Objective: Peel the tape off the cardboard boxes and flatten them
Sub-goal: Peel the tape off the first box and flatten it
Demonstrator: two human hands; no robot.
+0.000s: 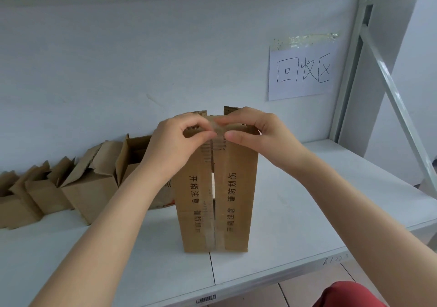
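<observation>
A tall brown cardboard box (238, 200) stands on end in the middle of the white shelf (307, 212), its taped seam facing me. Clear tape (211, 235) runs down that seam, and its upper stretch looks partly lifted. My left hand (175, 143) grips the box's top edge on the left, its thumb and fingers curled round the flap. My right hand (257, 134) pinches the tape end at the top of the seam between thumb and forefinger. The two hands almost touch above the seam.
Several open cardboard boxes (89, 188) lie in a row along the back wall at the left. A paper sign (302, 72) is taped to the wall at upper right. A grey shelf post and diagonal brace (387, 89) stand at the right.
</observation>
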